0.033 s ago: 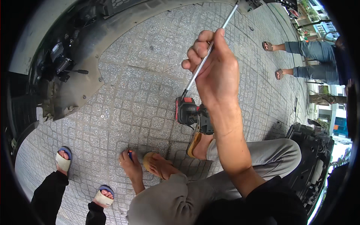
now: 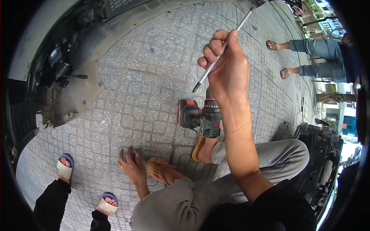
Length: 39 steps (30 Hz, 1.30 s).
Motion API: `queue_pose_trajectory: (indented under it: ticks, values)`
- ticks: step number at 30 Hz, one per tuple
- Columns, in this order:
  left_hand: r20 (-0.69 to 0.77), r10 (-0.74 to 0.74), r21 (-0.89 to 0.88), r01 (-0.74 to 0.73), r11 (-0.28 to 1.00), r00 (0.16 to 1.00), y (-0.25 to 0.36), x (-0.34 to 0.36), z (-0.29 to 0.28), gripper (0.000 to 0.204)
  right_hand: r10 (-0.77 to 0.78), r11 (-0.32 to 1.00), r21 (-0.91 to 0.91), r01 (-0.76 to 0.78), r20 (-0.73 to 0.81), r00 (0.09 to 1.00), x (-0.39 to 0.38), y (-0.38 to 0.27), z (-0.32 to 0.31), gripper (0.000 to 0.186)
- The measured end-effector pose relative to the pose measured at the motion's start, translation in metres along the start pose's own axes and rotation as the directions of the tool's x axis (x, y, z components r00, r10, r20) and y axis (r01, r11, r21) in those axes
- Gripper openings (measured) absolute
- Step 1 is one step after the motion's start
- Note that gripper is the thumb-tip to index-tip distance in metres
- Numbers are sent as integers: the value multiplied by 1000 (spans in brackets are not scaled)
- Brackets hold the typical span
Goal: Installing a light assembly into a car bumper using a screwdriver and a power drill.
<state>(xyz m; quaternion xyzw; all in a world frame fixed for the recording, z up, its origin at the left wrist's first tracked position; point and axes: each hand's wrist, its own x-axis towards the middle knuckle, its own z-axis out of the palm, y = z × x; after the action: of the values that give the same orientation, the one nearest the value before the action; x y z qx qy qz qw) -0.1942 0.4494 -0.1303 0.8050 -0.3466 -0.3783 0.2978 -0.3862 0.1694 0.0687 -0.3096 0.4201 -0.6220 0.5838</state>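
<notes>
Thumb and index finger pinch a slim silver rod (image 2: 209, 69), the remaining fingers loosely curled, as a crouching person's right hand (image 2: 230, 71) holds it aslant, one end toward one o'clock and its dark lower tip toward eight. That tip, which a moment earlier overlapped the battery (image 2: 189, 113) of a black-and-red cordless drill (image 2: 211, 125), now shows against bare paving (image 2: 135, 88), while the drill's nose (image 2: 209, 93), previously hidden behind the wrist, has come into sight; for the work in hand, the gap suggests that rod and drill are not coupled. The drill sits at seven o'clock from the right hand, close by a yellow-sandalled foot (image 2: 199, 149); contact between them cannot be made out. At eight o'clock from the drill, the left hand (image 2: 132, 168) is lowered near the ground, a small blue-and-red object (image 2: 133, 156) at its fingers, though whether they grip it cannot be told. Farther out, a grey panel (image 2: 86, 50) with dark fittings spreads toward ten o'clock, and a bystander's denim-clad legs (image 2: 318, 52) appear at two.
</notes>
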Motion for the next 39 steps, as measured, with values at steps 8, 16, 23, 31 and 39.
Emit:
queue_pose_trajectory:
  ticks: [8,16,23,31,39]
  values:
    - [595,373,-692,218,688,712,189,76,113,59,165,954,256,-156,-14,986,69,24,-161,35]
    - [815,396,-578,535,616,424,247,79,168,50,261,933,234,-273,81,962,66,32,-138,32]
    - [773,466,-634,550,543,431,246,79,174,50,365,892,222,-393,158,918,70,38,-143,30]
    - [760,449,-649,523,553,469,253,81,172,51,366,852,-383,-357,-52,929,54,22,-134,39]
    - [785,493,-615,570,545,375,262,93,185,40,448,660,-711,-241,115,886,38,13,-150,49]
